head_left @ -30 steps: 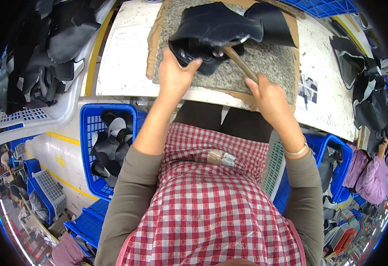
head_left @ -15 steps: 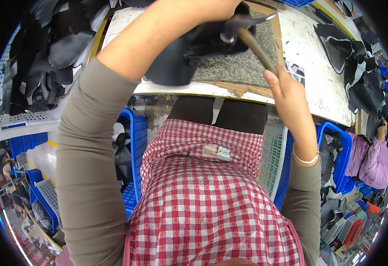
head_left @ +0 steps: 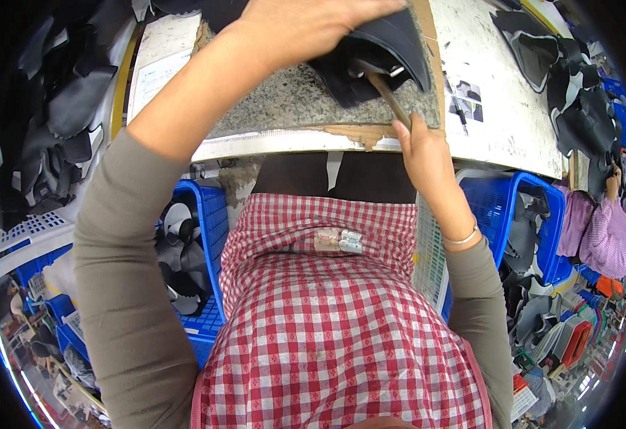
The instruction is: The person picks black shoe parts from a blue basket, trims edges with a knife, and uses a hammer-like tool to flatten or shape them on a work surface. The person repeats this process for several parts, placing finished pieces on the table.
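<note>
My left hand lies over a black leather shoe upper, its visible fingers stretched out across the top; the thumb is hidden. The upper stands curved on a speckled stone slab, with its hollow side facing me. In my right hand is a hammer, gripped by its wooden handle. Its metal head is inside the hollow of the upper and partly hidden by it, and whether it touches the leather I cannot tell.
A white worktable holds the slab, with a pen and a small printed picture to the right. Black leather pieces fill a white crate at left. Blue crates stand below. A co-worker's checked sleeve shows at far right.
The hammer head has come down into the hollow of the upper, and my right hand has moved left. The upper has turned, and the flap that hung at the slab's left is gone from there.
</note>
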The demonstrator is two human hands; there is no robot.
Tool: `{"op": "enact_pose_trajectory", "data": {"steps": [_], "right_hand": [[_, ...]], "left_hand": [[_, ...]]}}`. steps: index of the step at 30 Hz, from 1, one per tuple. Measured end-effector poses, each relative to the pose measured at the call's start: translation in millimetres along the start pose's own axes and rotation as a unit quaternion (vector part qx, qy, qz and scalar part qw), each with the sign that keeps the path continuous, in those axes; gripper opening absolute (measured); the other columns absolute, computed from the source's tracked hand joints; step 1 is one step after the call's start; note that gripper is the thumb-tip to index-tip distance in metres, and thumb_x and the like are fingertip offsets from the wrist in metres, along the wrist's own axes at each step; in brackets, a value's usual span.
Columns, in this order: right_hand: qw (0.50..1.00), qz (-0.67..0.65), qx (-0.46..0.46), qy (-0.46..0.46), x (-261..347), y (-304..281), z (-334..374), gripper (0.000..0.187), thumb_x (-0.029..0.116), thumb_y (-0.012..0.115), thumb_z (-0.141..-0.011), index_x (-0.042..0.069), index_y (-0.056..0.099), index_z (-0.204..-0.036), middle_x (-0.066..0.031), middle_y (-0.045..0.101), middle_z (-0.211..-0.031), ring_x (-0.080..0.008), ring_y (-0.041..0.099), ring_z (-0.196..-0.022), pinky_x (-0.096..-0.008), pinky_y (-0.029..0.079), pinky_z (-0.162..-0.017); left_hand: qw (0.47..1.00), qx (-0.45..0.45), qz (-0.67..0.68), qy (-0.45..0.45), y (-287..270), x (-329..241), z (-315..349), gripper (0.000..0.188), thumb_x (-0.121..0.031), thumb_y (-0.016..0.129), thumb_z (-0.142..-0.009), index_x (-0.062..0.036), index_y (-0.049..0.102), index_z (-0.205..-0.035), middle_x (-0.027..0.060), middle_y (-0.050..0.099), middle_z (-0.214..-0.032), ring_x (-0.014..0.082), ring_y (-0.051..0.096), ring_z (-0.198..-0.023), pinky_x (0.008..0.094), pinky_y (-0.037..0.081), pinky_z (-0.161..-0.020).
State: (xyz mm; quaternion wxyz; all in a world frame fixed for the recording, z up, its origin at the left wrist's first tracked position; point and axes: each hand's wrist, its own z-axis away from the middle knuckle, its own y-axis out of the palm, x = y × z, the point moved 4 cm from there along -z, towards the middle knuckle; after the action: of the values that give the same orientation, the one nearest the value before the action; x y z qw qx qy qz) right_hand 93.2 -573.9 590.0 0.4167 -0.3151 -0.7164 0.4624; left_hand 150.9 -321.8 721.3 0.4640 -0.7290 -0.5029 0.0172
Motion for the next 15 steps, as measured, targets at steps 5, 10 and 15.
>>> {"op": "enact_pose_trajectory", "data": {"steps": [5, 10, 15], "right_hand": [[0.998, 0.033, -0.022, -0.050, 11, 2, -16, 0.033, 0.035, 0.062, -0.103, 0.002, 0.062, -0.097, -0.0189, 0.064, -0.059, -0.0397, 0.067, -0.055, -0.0479, 0.053, -0.051], [0.997, 0.017, -0.007, -0.075, 28, -42, -34, 0.038, 0.038, 0.059, -0.104, 0.002, 0.058, -0.093, -0.0193, 0.065, -0.063, -0.0404, 0.069, -0.062, -0.0480, 0.053, -0.053], [0.998, -0.041, 0.003, -0.041, 43, -66, -31, 0.040, 0.038, 0.055, -0.107, 0.000, 0.057, -0.093, -0.0208, 0.064, -0.062, -0.0407, 0.068, -0.061, -0.0486, 0.054, -0.055]], "left_hand": [[0.963, 0.233, -0.030, -0.129, -9, -38, 53, 0.068, -0.014, 0.068, -0.086, -0.0112, 0.046, -0.150, 0.0151, 0.071, -0.092, 0.0280, 0.074, -0.085, 0.0409, 0.059, -0.069], [0.899, 0.222, 0.130, -0.354, 6, -49, 109, 0.081, -0.030, 0.070, -0.093, -0.0153, 0.027, -0.161, 0.0215, 0.074, -0.102, 0.0413, 0.074, -0.082, 0.0501, 0.060, -0.072], [0.847, 0.246, 0.225, -0.414, 23, -28, 123, 0.071, -0.038, 0.066, -0.099, -0.0169, 0.035, -0.159, 0.0249, 0.073, -0.112, 0.0430, 0.073, -0.100, 0.0481, 0.058, -0.088]]}}
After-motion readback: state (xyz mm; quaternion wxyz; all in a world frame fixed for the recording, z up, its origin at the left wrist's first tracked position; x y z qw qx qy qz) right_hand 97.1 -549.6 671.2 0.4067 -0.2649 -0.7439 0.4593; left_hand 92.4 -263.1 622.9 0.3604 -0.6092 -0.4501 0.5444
